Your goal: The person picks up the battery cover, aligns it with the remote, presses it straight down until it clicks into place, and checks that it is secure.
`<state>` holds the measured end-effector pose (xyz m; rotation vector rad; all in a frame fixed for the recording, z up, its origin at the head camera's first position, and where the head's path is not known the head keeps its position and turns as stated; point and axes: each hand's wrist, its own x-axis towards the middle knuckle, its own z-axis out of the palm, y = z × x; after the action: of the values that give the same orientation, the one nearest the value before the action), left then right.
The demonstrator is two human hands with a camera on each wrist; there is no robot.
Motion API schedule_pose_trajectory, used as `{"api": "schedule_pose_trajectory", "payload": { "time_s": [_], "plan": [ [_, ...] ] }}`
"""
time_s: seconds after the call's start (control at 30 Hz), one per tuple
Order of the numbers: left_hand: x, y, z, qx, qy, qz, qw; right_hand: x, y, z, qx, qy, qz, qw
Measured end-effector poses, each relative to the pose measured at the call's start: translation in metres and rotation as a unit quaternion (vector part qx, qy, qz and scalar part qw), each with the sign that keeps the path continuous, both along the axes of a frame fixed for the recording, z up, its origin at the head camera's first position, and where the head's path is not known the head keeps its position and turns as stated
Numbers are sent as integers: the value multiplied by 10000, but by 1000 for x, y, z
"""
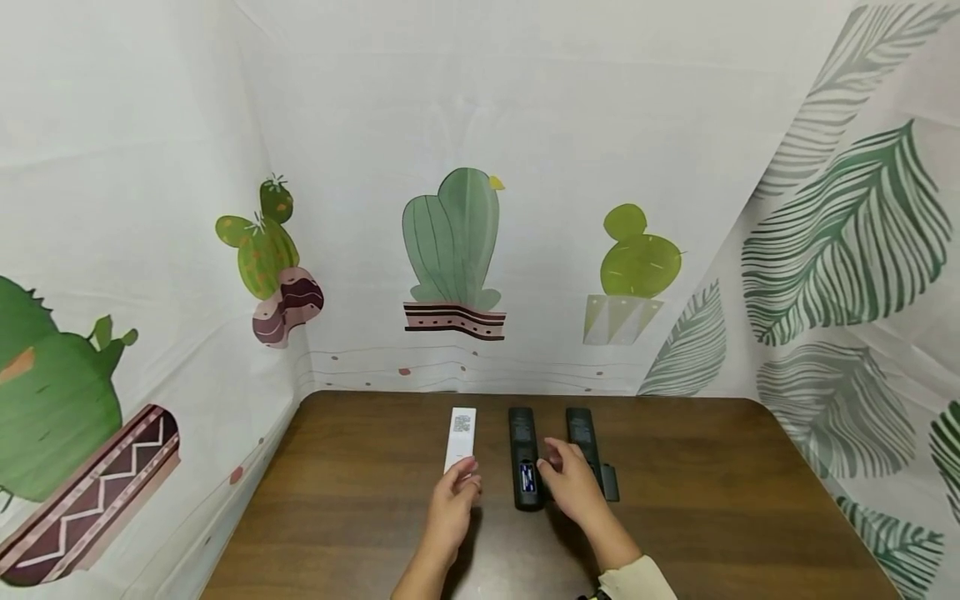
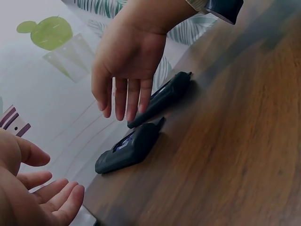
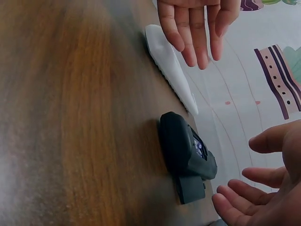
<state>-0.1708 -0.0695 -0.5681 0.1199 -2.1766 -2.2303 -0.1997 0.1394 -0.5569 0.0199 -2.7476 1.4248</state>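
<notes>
A white remote control lies on the table with a printed label at its far end. My left hand hovers at its near end, fingers loosely bent and holding nothing. To the right lies a black remote control, its battery compartment uncovered with batteries inside. My right hand is above the table between this remote and a second black remote control, partly covering the second one. In the left wrist view the right hand's fingers hang straight and hold nothing. A small black cover lies beside the second black remote.
The brown wooden table has rounded far corners. A white cloth printed with cacti and leaves hangs behind and along the sides. A dark band sits at the right wrist, by a pale sleeve.
</notes>
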Motion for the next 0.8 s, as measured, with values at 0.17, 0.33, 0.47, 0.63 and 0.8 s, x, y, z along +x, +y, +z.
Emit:
{"api": "schedule_pose_trajectory", "payload": {
  "time_s": [0.17,0.33,0.47,0.63,0.8],
  "plan": [
    [2,5,-1,99,16,-120,9999,1,2,-1,201,-144,-25,9997],
    [4,10,-3,93,15,-139,9999,2,3,-2,362,-238,0,9991],
    [3,13,-7,86,8,-167,9998,0,3,-3,514,-241,1,9984],
    [3,15,-9,105,-84,-254,9996,0,3,-3,669,-320,29,9972],
    [4,18,-11,67,-115,-349,9993,2,2,-1,857,-449,110,9952]
  ]
}}
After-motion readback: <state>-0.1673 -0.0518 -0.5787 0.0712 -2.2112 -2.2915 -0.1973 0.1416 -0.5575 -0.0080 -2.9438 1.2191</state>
